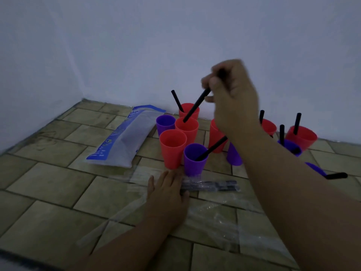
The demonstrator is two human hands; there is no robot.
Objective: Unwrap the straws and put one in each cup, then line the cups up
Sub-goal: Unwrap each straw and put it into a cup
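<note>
Several red and purple cups stand on the tiled floor. My right hand (pixel 232 94) pinches a black straw (pixel 196 106) whose lower end dips into a red cup (pixel 187 128). The red cup behind it (pixel 189 110) holds a straw, as does the near purple cup (pixel 195 159). A red cup (pixel 172 148) and a purple cup (pixel 165 123) on the left hold none. My left hand (pixel 168 190) lies flat on the floor, fingers straight, touching a bundle of wrapped black straws (pixel 211 185). Cups at the right (pixel 301 137) carry straws.
A blue and white plastic pack (pixel 125 135) lies left of the cups. Clear wrappers (pixel 224 218) are spread across the near floor. A purple cup (pixel 316 169) lies tipped at the far right with a straw beside it. White walls meet in the corner behind.
</note>
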